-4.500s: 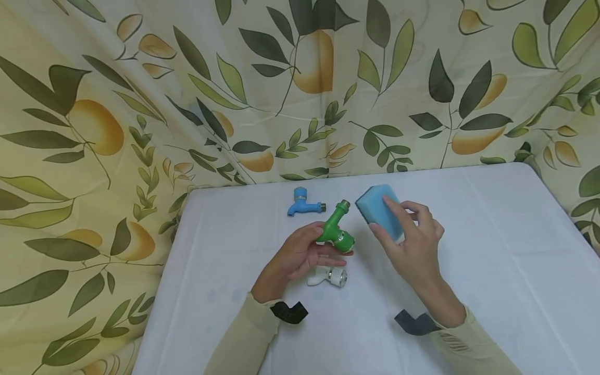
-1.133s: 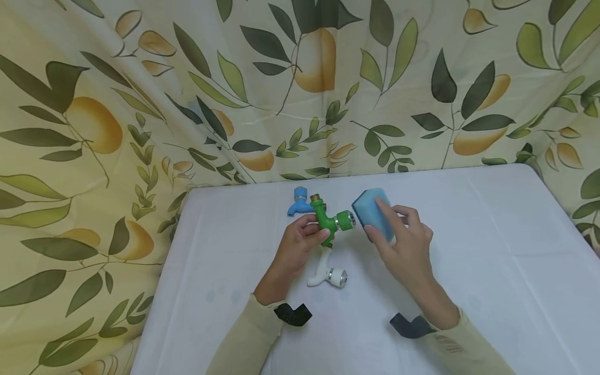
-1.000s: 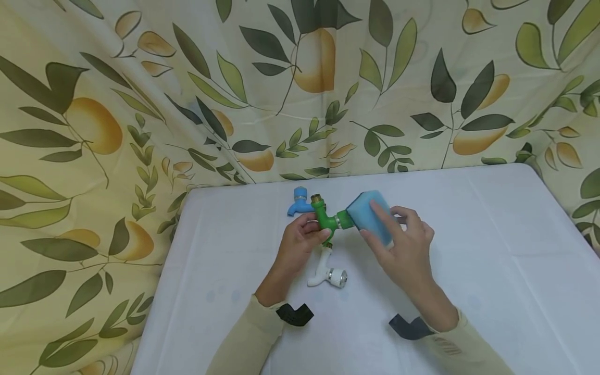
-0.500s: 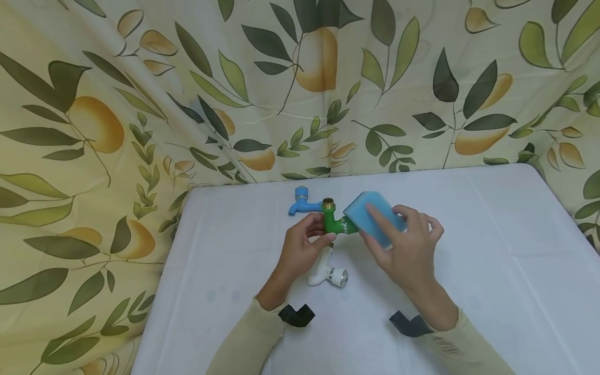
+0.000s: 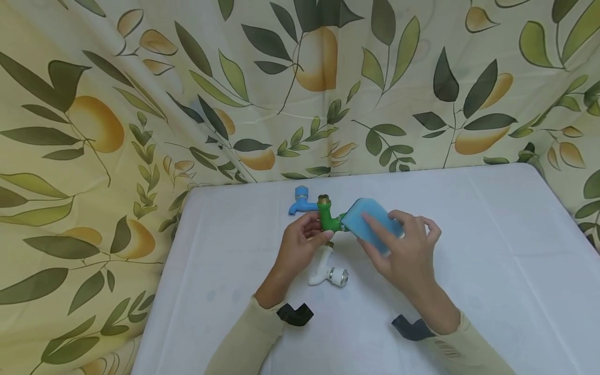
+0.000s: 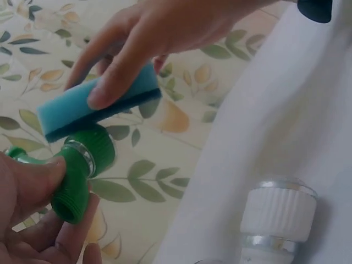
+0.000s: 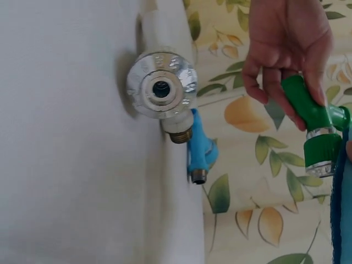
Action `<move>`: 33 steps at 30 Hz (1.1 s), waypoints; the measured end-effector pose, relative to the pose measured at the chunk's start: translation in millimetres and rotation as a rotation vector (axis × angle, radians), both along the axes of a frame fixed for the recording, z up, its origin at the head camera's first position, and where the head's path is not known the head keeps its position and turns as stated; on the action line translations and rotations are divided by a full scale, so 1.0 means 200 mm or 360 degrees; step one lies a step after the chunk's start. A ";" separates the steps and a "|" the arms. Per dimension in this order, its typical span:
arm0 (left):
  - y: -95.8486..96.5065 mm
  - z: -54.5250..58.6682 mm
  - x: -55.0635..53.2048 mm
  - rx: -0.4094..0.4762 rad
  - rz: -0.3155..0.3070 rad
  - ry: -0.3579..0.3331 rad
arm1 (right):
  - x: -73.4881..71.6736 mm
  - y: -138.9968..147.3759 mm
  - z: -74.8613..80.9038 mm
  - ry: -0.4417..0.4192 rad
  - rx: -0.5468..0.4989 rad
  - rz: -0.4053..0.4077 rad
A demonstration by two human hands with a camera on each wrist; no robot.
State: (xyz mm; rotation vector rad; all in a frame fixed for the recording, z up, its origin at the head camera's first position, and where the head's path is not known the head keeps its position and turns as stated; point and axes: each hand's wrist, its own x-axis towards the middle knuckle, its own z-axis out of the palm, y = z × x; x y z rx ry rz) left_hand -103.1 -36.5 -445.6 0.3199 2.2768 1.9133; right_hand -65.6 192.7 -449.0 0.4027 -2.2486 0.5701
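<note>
Sleeves [image 5: 248, 336] of pale cloth reach over the white table [image 5: 506, 271]. Past them lies a white tap [image 5: 321, 272]. Beyond it, raised off the tabletop, a green tap [image 5: 327, 216] is pinched in the left hand [image 5: 298, 248]; the right hand [image 5: 409, 251] grips a blue sponge [image 5: 358, 219], dark face against the green knob [image 6: 102, 149]. Farther back rests a blue tap [image 5: 302, 204], then leafy curtain [image 5: 187, 130].
</note>
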 end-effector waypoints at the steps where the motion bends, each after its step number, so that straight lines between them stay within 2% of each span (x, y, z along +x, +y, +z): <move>1: 0.00 0.00 0.00 -0.0019 -0.0024 0.0029 | 0.00 0.00 0.01 -0.0016 -0.0019 -0.0013; 5: -0.01 0.00 0.01 -0.0056 -0.0101 0.0096 | -0.02 0.02 0.03 -0.0142 -0.0094 -0.0069; 10: -0.02 0.00 0.00 0.0009 -0.0128 0.0032 | -0.02 0.05 0.06 -0.0265 -0.0146 -0.0036; 17: -0.03 0.00 -0.01 0.0078 -0.0088 -0.0025 | 0.01 0.03 0.05 -0.0235 -0.0113 0.0081; 21: -0.03 0.01 -0.01 0.0050 -0.0135 -0.0034 | 0.00 0.04 0.04 -0.0227 -0.0109 0.0035; 26: -0.02 0.01 0.00 0.0051 -0.0204 -0.0056 | -0.03 0.06 0.03 -0.0271 -0.0186 -0.0036; 33: -0.03 0.01 -0.01 0.0073 -0.0156 -0.0074 | -0.02 0.07 0.02 -0.0352 -0.0253 -0.0077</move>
